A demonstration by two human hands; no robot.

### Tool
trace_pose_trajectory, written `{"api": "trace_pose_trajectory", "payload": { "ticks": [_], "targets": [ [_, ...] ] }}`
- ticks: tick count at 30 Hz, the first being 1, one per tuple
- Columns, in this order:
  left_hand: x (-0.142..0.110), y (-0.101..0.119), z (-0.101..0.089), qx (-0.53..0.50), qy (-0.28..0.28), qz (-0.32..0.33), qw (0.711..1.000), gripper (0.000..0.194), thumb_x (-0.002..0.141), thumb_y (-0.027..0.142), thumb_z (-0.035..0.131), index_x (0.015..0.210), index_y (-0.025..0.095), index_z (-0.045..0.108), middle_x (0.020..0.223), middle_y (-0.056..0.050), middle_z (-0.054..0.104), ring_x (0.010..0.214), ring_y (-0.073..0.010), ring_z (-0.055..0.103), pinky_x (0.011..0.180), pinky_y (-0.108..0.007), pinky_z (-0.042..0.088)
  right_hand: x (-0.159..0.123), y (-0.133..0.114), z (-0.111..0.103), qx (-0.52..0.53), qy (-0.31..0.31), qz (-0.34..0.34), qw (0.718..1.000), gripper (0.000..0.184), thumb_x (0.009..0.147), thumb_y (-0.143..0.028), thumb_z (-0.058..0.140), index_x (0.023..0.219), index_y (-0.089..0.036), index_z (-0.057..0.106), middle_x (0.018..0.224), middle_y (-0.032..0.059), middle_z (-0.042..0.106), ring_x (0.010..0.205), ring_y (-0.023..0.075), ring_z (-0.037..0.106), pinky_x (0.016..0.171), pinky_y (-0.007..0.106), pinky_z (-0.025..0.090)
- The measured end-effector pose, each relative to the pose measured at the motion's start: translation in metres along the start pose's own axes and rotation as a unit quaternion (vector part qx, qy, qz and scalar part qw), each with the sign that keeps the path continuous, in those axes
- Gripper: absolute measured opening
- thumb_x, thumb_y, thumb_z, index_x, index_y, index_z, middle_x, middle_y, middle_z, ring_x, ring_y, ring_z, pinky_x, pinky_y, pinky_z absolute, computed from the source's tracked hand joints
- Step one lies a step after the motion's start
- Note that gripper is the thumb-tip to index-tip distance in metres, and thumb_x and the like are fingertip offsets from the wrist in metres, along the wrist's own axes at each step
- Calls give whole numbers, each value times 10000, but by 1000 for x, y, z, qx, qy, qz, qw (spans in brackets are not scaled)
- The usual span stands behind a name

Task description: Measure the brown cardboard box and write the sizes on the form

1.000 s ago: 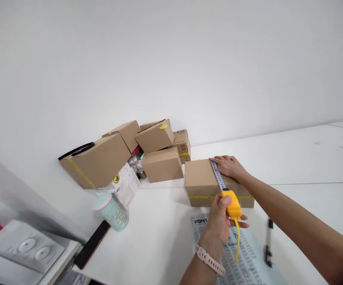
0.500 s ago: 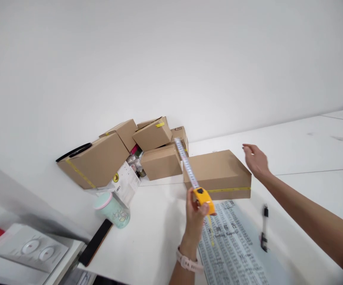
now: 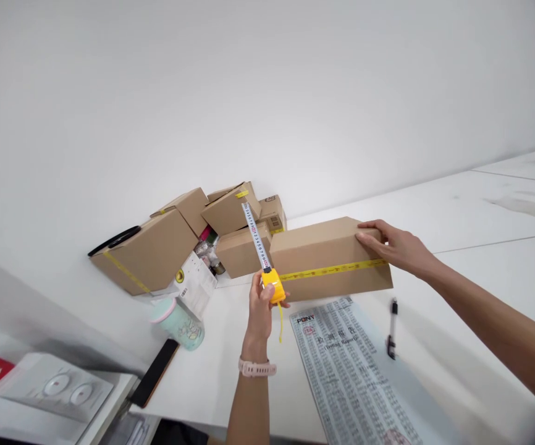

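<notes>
My left hand (image 3: 261, 306) is closed around a yellow tape measure (image 3: 273, 285), thumb on its face. The printed white blade (image 3: 256, 236) sticks out upward and away, and a yellow strap hangs below the case. My right hand (image 3: 398, 246) grips the right end of a long cardboard box (image 3: 325, 262), thumb on the front face and fingers over the top edge. Yellow tape runs along that face. The tape measure overlaps the box's left end in view; whether they touch I cannot tell. In front of the box lies a printed testing report (image 3: 346, 364).
A black-and-clear pen (image 3: 392, 327) lies right of the report. Several cardboard boxes (image 3: 237, 250) are stacked against the wall, with small jars (image 3: 212, 256) between them. A mint tumbler (image 3: 181, 324) and a dark flat object (image 3: 155, 372) are near the table's left edge.
My right hand has come down onto the box and taken hold of its right end. The box now shows more of its front face. My left hand has moved left with the tape measure.
</notes>
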State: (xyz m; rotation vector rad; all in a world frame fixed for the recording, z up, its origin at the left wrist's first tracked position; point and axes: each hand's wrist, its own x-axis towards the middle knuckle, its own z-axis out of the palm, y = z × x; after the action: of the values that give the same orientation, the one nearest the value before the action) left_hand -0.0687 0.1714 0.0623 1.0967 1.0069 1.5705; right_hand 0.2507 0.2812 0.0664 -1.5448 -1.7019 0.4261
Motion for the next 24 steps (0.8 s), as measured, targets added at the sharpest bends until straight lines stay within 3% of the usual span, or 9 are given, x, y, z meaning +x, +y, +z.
{"api": "trace_pose_trajectory", "payload": {
  "ticks": [3,8,12,15,18,21,24],
  "targets": [
    [-28,18,-2,11,-4,11,1000,596,709,538,811,1162,213,598,1038,-45,626,697,-158,674,518,-253,562,-9,-13,-9,-86,-15,1,996,627,896,-769,366,1150,-309,707,964,80,770,773,304,681,658,412,491],
    [-64,24,-2,24,29,8,999,627,714,560,813,1193,212,607,1153,-87,638,705,-155,661,499,-237,549,-25,-16,7,-133,-34,18,990,652,912,-764,310,1036,-282,730,837,91,757,718,295,666,648,407,478],
    [-95,21,7,59,29,31,997,719,704,566,828,1283,251,541,1076,-75,635,745,-184,643,520,-248,558,-30,-28,22,-110,-2,-66,992,536,957,-651,330,971,-273,709,1170,86,733,1081,330,628,771,431,518],
    [-133,2,20,49,-45,-6,998,764,690,630,828,1301,278,535,1121,-102,629,784,-212,644,557,-279,573,-33,-36,30,-57,15,-140,988,424,981,-520,349,975,-261,685,1292,69,689,1216,312,556,889,437,509],
    [-171,-33,34,-13,-139,-119,983,844,605,681,861,1273,257,567,1073,-102,626,752,-194,639,588,-287,570,-34,-37,33,-20,2,-162,987,400,998,-475,350,945,-244,672,1090,90,741,1063,287,617,886,422,495],
    [-192,-64,44,-70,-156,-195,966,878,529,654,907,1242,266,574,1085,-96,603,773,-197,646,545,-267,559,-37,-36,35,-27,15,-201,979,381,1008,-422,351,971,-246,687,1002,79,749,982,272,633,927,439,454],
    [-196,-78,48,-88,-146,-213,962,841,530,649,909,1210,283,574,1150,-100,593,766,-192,653,523,-269,563,-41,-36,35,-46,36,-256,965,396,1026,-343,324,1164,-272,689,1060,63,754,988,260,625,959,449,413]
  ]
}}
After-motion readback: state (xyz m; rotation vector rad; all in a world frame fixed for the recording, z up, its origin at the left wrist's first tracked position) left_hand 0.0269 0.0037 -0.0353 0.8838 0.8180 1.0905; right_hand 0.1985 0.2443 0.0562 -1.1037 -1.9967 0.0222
